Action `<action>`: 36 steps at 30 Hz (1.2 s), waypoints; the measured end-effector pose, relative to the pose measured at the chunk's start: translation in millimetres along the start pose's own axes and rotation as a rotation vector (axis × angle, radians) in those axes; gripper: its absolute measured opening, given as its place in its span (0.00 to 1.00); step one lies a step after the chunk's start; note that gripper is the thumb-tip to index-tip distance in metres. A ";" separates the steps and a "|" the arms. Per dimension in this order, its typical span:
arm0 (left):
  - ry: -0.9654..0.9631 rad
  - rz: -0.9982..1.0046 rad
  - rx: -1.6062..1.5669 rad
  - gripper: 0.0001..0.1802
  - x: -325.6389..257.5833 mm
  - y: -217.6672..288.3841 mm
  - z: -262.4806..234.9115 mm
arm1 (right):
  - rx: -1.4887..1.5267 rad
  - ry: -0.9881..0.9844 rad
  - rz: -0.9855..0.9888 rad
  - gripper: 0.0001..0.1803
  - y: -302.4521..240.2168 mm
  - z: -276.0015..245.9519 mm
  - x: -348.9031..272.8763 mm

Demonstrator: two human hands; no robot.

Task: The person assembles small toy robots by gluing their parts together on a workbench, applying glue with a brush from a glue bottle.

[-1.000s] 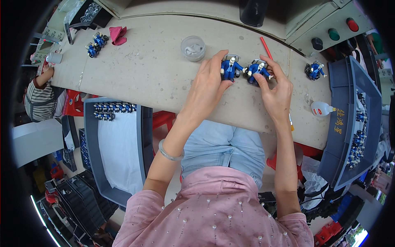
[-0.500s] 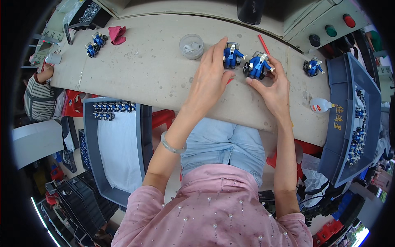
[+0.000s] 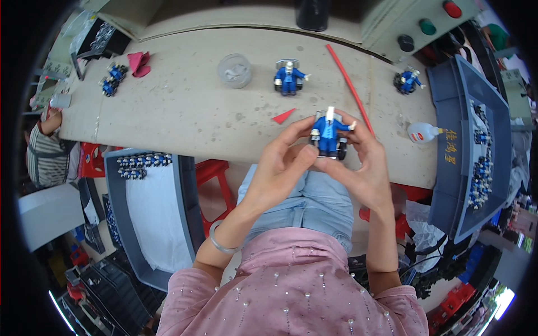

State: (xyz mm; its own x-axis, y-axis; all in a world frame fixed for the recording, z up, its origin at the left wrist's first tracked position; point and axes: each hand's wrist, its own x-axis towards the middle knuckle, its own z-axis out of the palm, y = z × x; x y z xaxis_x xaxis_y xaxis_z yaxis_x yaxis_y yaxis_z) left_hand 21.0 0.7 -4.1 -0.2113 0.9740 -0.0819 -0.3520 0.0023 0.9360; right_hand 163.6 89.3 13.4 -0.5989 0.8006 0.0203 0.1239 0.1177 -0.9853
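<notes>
A toy figure (image 3: pixel 329 134) in a blue suit, seated in a dark wheeled chair, is held upright over the table's near edge. My left hand (image 3: pixel 283 168) grips it from the left, thumb at its base. My right hand (image 3: pixel 364 171) closes round its right side, fingers behind the chair. Just beyond stands a second, similar toy figure (image 3: pixel 289 79) on the table, untouched. A pointed red piece (image 3: pixel 284 116) lies beyond my left hand. A long red stick (image 3: pixel 348 84) slants down toward my right fingers.
A clear cup (image 3: pixel 235 71) stands beyond my left hand. Right are another figure (image 3: pixel 407 81), a white bottle (image 3: pixel 422 133) and a grey bin (image 3: pixel 443 151) of figures. Below left is a paper-lined grey bin (image 3: pixel 193 207). A pink cloth (image 3: pixel 139 64) lies far left beside more figures.
My right hand has drawn its figure toward me. My left hand has left the other figure standing and joined the right on this one. The red stick and red piece now show fully.
</notes>
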 end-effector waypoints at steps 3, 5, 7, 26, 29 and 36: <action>-0.010 -0.087 -0.054 0.26 -3.5 -1.7 -3.5 | -0.166 -0.052 -0.044 0.42 -2.6 -1.6 -7.4; -0.015 -0.145 -0.039 0.25 -3.0 -4.8 -1.3 | -0.190 -0.029 -0.047 0.42 -3.3 -2.4 -13.0; -0.024 -0.150 -0.041 0.25 -1.4 -3.7 1.6 | -0.207 -0.013 -0.053 0.43 -1.1 -2.8 -16.7; 0.161 0.422 0.803 0.29 23.7 -0.9 12.1 | -0.383 0.323 -0.334 0.29 54.9 11.6 40.2; 0.145 0.413 0.774 0.28 21.6 -2.4 8.7 | -0.342 0.287 -0.279 0.30 59.9 15.4 45.1; 0.171 0.335 0.731 0.25 17.6 -4.8 2.4 | -0.319 0.249 -0.279 0.35 51.0 8.2 36.7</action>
State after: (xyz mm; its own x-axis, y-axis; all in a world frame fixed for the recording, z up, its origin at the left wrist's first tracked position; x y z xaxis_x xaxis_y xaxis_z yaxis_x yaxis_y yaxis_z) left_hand 21.2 18.4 -9.2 -0.3566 0.9015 0.2453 0.4249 -0.0773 0.9019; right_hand 141.5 119.8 -37.5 -0.4411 0.8247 0.3540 0.2450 0.4902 -0.8365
